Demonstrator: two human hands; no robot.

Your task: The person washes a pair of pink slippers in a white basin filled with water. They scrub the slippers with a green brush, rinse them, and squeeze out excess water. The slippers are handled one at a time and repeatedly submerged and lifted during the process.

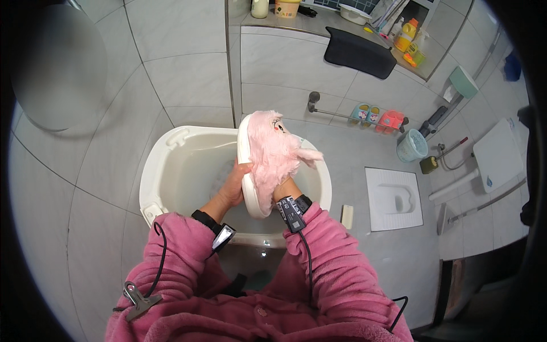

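Note:
A fluffy pink slipper (pixel 270 145) with a white sole, a small stitched face and a floppy ear is held up over a white plastic tub (pixel 161 145). My left hand (pixel 232 185) grips it along the side of the sole, thumb pressed on the white edge. At the slipper's opening, my right hand (pixel 286 188) reaches inside, so its fingers are hidden by the pink fur. Cloudy water (pixel 196 176) lies in the tub beneath. Both wrists wear dark straps with small devices and cables.
Right of the tub, a pale bar-shaped block (pixel 347 216) lies on the floor near a squat toilet (pixel 395 198). A pale blue bin (pixel 412 146) stands beyond. Slippers (pixel 390 121) hang on a wall rail. A black mat (pixel 359 54) drapes over the ledge, where bottles (pixel 405 35) stand.

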